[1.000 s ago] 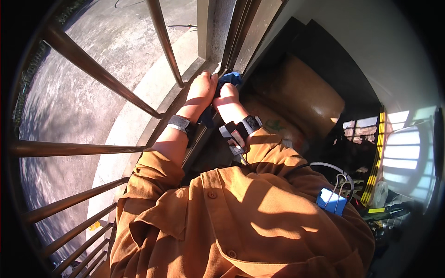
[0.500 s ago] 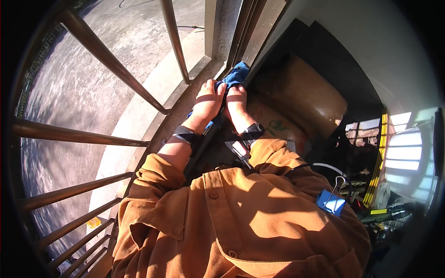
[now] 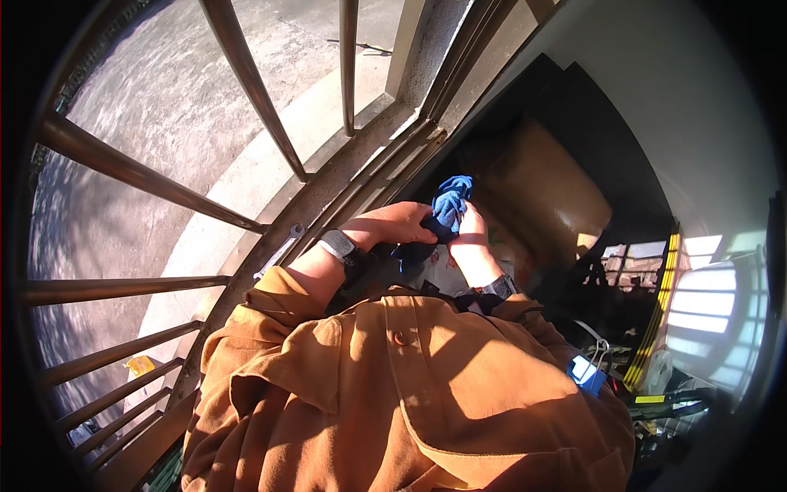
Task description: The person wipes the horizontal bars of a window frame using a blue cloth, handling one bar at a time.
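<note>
**Blue cloth (image 3: 451, 201) off the window track (image 3: 392, 170), now over on the room side**

Both my hands came away with it; half a second ago they were down by the track's far end. Cloth is up in front of my chest, just right of the track, not touching it.

Left hand (image 3: 403, 221): fingers curled round the cloth's left side, thumb toward me. Right hand (image 3: 471, 230): closed on its right side, some fingertips hidden behind folds. Neither has let go. Gripped from opposite sides, probably so the loose fabric stays bunched; top end sticks up free above both hands. Dark bit hangs below left hand, maybe the same cloth in shade, can't tell.

Wrench (image 3: 280, 252) lies flat on the sill (image 3: 340, 197), between the bars (image 3: 256, 94) and my left forearm. Likely parked there to be within reach yet out of the track. Blue clip (image 3: 585, 375) sits at my right sleeve, beside a pale cable (image 3: 592, 332), presumably to keep that from dangling.
</note>
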Motion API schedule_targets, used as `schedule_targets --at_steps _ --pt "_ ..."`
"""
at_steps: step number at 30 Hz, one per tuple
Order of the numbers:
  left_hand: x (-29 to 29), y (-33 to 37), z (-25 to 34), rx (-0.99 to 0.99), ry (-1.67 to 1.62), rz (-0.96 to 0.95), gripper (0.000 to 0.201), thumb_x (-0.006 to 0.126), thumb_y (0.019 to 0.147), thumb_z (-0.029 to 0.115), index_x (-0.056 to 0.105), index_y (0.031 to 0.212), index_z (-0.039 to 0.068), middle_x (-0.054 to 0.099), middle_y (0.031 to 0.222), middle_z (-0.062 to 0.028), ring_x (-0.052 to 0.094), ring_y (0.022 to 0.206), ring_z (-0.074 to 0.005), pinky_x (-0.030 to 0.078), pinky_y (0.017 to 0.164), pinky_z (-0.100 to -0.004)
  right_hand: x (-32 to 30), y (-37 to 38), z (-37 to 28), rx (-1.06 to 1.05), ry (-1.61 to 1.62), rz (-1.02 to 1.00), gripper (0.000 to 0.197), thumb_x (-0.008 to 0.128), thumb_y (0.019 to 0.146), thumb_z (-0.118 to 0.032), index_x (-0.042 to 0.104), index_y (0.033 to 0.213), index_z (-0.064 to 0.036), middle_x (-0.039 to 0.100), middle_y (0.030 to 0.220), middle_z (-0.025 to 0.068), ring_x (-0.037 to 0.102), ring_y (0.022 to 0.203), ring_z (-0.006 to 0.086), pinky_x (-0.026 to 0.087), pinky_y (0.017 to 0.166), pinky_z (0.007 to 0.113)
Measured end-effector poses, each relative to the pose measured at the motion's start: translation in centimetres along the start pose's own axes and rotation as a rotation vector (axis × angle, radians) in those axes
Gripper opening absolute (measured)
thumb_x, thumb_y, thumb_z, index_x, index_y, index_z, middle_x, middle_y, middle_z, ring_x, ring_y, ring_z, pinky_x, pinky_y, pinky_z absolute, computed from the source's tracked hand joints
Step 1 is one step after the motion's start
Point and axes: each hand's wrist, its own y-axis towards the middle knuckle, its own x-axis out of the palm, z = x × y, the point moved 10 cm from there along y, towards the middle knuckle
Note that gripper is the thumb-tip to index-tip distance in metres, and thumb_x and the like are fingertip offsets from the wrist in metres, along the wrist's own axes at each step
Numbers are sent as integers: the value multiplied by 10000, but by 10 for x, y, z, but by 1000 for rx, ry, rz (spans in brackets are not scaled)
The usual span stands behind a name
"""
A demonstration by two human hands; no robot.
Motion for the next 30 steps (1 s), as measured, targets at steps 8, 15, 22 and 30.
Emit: schedule_targets --at_steps 8,15,22,30 --pt "-61 -26 -9 -28 -99 286 434 662 784 348 584 1013 -13 628 880 -98 555 821 -147 433 773 -294 89 25 8 51 -85 -82 242 397 884 -153 600 805 -47 618 778 67 584 684 190 491 669 306" --pt "-109 -44 -4 -17 -237 842 577 611 823 379 464 1229 -4 645 936 -182 636 822 -237 481 733 -334 130 37 18 241 8 -32 253 368 842 -177 562 833 -16 589 825 121 579 723 265 507 706 382" --pt "-141 -20 -6 -131 199 822 392 539 867 352 504 1167 103 629 942 -234 604 897 -391 475 777 -427 128 40 31 140 134 371 177 463 799 -116 566 878 4 598 914 143 592 817 279 492 756 402" --pt "-151 20 -23 -125 268 693 460 496 873 384 508 1162 27 601 1004 -259 572 960 -394 447 823 -428 105 80 32 37 150 351 170 492 783 -139 602 832 -19 620 844 128 607 747 258 499 672 379"
